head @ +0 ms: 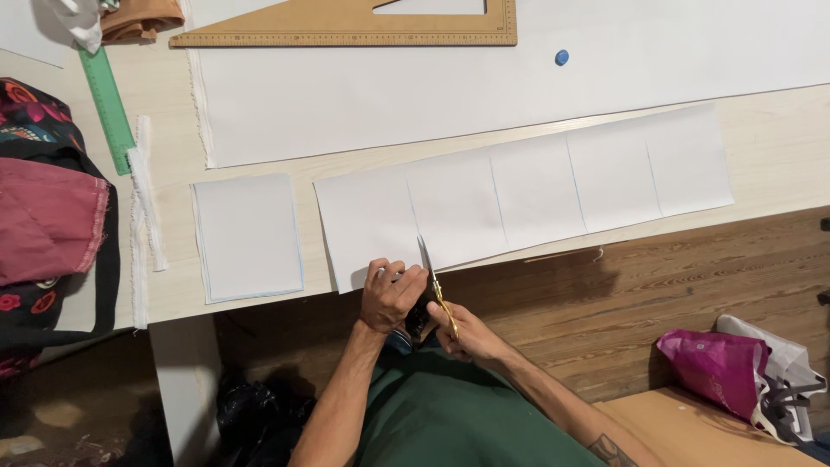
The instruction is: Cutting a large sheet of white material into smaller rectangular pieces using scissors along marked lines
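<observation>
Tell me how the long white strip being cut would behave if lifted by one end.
The strip looks thin and flat, so it would probably droop. Likely light. It overhangs the table edge by the left hand, so may slide.

Looks like a home sewing/tailoring workroom: pale worktable [778,156] w/ white fabric [432,95] spread out, big wooden set square [346,30], green ruler [108,99], blue chalk [562,57], cut white pieces [246,238], folded cloth at left [47,216]. Wood plank floor [692,285], shopping bags [735,372] on it.
</observation>
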